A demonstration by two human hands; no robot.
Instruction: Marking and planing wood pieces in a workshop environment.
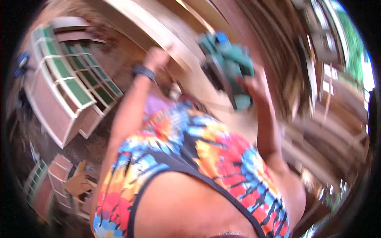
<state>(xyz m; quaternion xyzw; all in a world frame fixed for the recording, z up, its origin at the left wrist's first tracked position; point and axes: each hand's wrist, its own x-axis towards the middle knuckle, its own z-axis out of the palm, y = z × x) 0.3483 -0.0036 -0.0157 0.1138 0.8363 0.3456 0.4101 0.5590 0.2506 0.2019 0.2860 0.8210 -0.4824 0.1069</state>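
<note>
The whole picture is motion-blurred. My right hand [254, 85] is raised and grips a teal power tool [227, 63] with a dark underside, held against a long pale wooden board [166, 27] that runs diagonally across the top. My left hand [156, 58], with a dark band on its wrist, reaches up and touches the same board to the left of the tool. The blur hides whether its fingers clasp the board. My brightly patterned shirt [190, 154] fills the lower middle.
Pale wooden window frames with green panes [67, 79] lie at the left, with more frames [43, 180] and a piece of brown cardboard [79, 183] at the lower left. Stacked planks [321, 131] stand at the right, with greenery [353, 43] beyond them.
</note>
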